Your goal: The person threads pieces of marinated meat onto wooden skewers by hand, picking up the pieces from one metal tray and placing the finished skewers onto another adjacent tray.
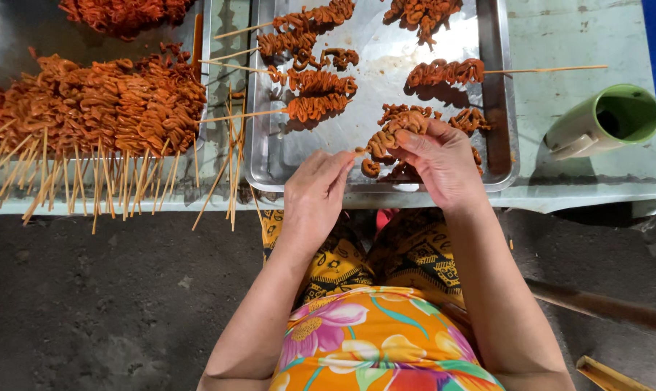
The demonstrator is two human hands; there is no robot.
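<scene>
Nearest, the left hand [315, 192] pinches the blunt end of a thin skewer [358, 150] between thumb and fingertips, its grip closed on the stick just at the near rim of the tray [264, 156]. Beside it, the right hand [435, 161] is closed on a coiled strip of orange meat [386, 139], thumb and fingers pressing it against the skewer's tip. Both hands work over the tray's near edge, above the person's lap.

The meat looks soft, limp and oily, so it likely slips and sags; it seems best held close to the point where the stick enters, in a bunched fold, not by a loose end. The skewer looks light, stiff and thin, probably easy to snap if bent, and its sharp tip calls for fingers kept to the side. It is best gripped low, near the blunt end.

Further in, the tray holds several finished skewers [313, 107] and loose meat pieces [423, 13]. To the left, a big heap of loaded sticks [103, 108] lies on a second tray, handles fanning toward the counter [560, 36] edge. To the right, a green cup [604, 122] lies on its side.
</scene>
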